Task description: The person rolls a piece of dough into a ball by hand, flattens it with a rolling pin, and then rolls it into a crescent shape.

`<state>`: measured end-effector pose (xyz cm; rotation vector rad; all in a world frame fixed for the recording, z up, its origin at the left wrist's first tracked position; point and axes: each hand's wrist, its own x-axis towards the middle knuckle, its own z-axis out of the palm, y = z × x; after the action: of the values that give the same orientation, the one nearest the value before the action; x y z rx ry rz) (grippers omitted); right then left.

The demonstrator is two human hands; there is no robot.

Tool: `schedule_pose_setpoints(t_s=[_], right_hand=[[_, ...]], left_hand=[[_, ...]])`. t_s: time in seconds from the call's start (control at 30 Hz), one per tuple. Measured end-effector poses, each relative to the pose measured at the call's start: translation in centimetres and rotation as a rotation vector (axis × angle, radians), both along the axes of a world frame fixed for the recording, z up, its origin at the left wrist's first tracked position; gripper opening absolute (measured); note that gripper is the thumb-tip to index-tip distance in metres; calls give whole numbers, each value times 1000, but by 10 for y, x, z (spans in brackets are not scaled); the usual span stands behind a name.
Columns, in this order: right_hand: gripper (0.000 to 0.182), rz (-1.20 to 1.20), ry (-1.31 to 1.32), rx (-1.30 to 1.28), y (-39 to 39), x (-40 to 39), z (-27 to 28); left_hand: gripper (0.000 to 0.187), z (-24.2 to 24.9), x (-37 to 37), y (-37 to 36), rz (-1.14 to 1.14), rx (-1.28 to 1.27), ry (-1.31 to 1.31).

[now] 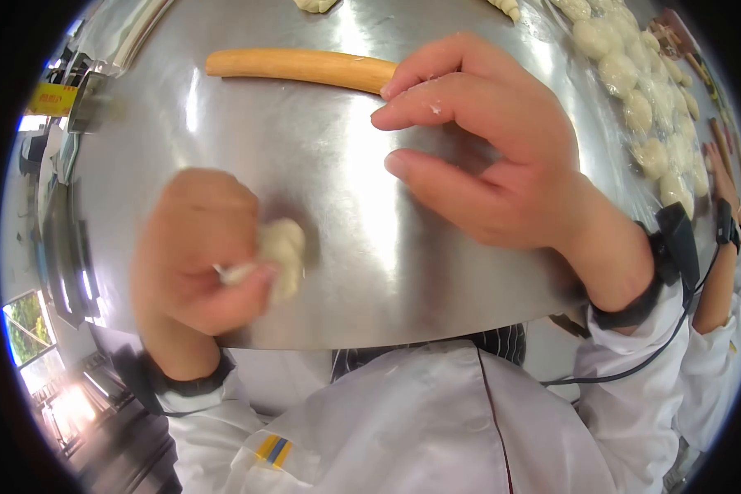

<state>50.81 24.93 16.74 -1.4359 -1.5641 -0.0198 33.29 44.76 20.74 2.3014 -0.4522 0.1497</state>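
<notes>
My left hand (pixel 193 255), smeared a little by motion, is closed round a pale piece of dough (pixel 281 251). Part of the dough sticks out past the fingers, over the steel table near its front edge. Held over the table to the right, my right hand (pixel 502 148) has its thumb and fingers apart, with nothing between them. A speck of dough or flour clings to one finger. Its upper fingertips overlap the right end of a wooden rolling pin (pixel 296 66), which lies crosswise on the steel.
Several dough balls (pixel 622 74) sit under clear plastic on the right. Two shaped dough pieces, one at top centre (pixel 315 4) and another further right (pixel 506 9), lie along the far part of the table (pixel 321 309). Another person's arm (pixel 719 280) shows at the right edge.
</notes>
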Motion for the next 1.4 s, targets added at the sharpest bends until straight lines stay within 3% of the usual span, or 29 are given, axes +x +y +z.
schedule_pose_setpoints(t_s=[0.1, 0.23, 0.27, 0.37, 0.4, 0.5, 0.63, 0.9, 1.0, 1.17, 1.27, 1.4], right_hand=[[24, 2, 15, -6, 0, 0, -1], [24, 10, 9, -14, -1, 1, 2], [25, 11, 9, -14, -1, 2, 1], [25, 17, 16, -21, -2, 1, -2], [24, 18, 16, -18, -2, 1, -2], [24, 33, 23, -11, 0, 2, -1], [24, 40, 40, -31, -1, 0, 1], [18, -15, 49, 49, 5, -3, 2], [22, 53, 121, 78, 8, -7, -2], [29, 269, 26, -71, 0, -7, 2], [33, 336, -4, -170, -4, -9, 6], [40, 350, 3, -193, -3, -13, 3]], left_hand=[[27, -16, -3, -10, -27, 48, 268], [28, 0, 1, -2, -139, -6, -42], [28, -2, -2, -9, -42, -153, -111], [28, -3, 0, -18, 39, -176, -135], [30, -4, 6, -15, -45, 28, -44], [31, -14, 11, -15, -86, 158, 60], [30, -13, 8, -21, 82, -36, -164], [32, -17, 14, -28, 195, 257, -70], [40, -16, 7, -25, 218, 292, -79], [52, -9, 8, -36, 215, 363, -39], [45, 0, 10, -44, 151, 463, -114], [28, 5, 1, -50, 193, 482, 97]])
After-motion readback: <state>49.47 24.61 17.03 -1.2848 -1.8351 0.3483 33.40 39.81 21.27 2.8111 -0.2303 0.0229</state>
